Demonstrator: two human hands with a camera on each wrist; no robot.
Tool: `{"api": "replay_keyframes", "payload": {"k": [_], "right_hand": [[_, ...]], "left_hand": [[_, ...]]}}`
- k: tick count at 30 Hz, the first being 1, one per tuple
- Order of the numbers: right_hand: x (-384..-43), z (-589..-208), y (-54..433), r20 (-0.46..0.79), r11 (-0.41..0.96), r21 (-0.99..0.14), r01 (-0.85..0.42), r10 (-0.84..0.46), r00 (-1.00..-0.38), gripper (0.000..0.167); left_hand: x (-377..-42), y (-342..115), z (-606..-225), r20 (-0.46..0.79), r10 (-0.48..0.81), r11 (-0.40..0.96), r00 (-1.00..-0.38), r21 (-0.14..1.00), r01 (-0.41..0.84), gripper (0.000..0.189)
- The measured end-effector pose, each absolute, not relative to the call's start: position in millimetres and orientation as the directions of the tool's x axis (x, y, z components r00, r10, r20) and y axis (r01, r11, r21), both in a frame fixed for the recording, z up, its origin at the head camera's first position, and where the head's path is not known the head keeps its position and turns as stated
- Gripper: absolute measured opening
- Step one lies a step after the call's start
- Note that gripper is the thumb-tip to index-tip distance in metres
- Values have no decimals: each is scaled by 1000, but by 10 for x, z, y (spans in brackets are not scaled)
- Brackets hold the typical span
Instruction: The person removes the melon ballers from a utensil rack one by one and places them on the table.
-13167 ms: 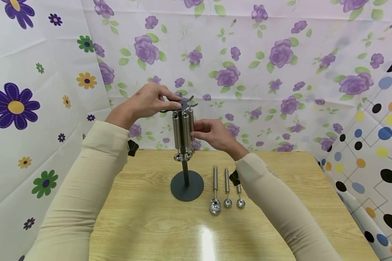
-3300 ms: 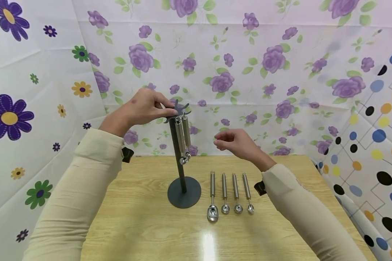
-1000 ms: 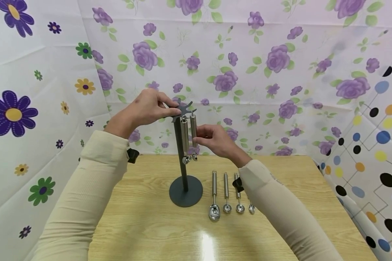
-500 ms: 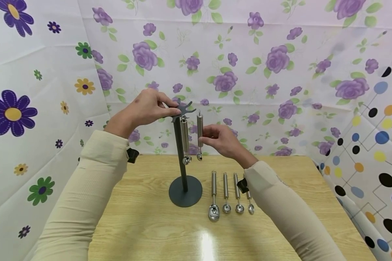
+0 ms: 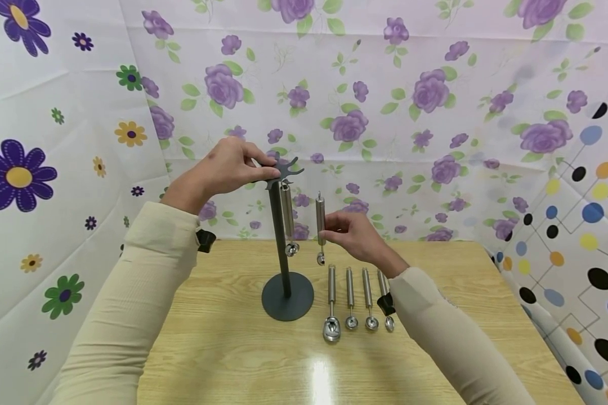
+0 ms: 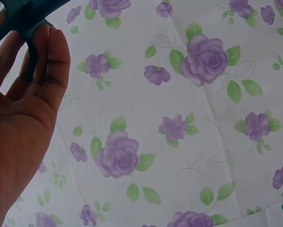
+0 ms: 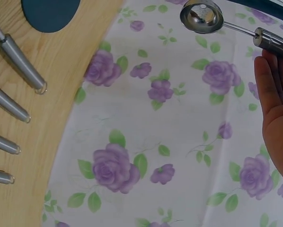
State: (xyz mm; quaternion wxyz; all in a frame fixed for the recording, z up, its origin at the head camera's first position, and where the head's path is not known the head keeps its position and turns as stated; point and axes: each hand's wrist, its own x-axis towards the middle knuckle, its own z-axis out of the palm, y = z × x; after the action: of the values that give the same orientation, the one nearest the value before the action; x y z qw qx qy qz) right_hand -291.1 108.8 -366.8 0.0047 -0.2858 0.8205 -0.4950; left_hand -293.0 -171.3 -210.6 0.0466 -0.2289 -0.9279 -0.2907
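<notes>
My left hand (image 5: 233,166) pinches the top of a dark hook stand (image 5: 287,298) at the edge of its curved hooks; in the left wrist view, its fingers curl around the hooked top (image 6: 30,16). My right hand (image 5: 357,239) holds a steel melon baller (image 5: 321,216) by its handle, upright with the small bowl down. It is off the hooks, in the air right of the stand. In the right wrist view its round bowl (image 7: 203,18) shows clearly. Another steel baller (image 5: 287,214) hangs from the stand by its handle end.
Right of the stand's base, several steel scoops lie in a row on the wooden table (image 5: 223,349), bowls toward me. The leftmost scoop (image 5: 331,329) has the largest bowl; the rightmost scoop (image 5: 389,323) is partly behind my right wrist. Patterned cloths hang around the table.
My right hand has taken the melon baller off its hook and moved it right and down. Earlier, more tools hung on the stand and fewer lay on the table. My left hand stays on the stand top.
</notes>
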Motion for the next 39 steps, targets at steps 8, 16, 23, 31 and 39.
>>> {"api": "replay_keyframes", "payload": {"k": [8,16,23,31,39], "right_hand": [[-2847,-3836,1199,233,376,-824,-424,-456,-859,22],[-2793,-4007,1285,204,384,-838,-388,-439,-875,21],[-2745,-4129,1365,186,387,-847,-365,-428,-885,21],[-2742,-4298,1505,195,403,-837,-371,-414,-889,17],[-2713,-4462,1627,170,405,-851,-334,-389,-905,19]], "left_hand": [[-2925,-1715,-2110,224,398,722,-890,522,455,27],[-2930,-1717,-2128,231,398,713,-888,531,458,26],[-2931,-1720,-2137,231,398,711,-888,534,458,26],[-2937,-1733,-2130,230,398,714,-888,530,457,27],[-2931,-1731,-2130,236,399,714,-886,526,462,25]]}}
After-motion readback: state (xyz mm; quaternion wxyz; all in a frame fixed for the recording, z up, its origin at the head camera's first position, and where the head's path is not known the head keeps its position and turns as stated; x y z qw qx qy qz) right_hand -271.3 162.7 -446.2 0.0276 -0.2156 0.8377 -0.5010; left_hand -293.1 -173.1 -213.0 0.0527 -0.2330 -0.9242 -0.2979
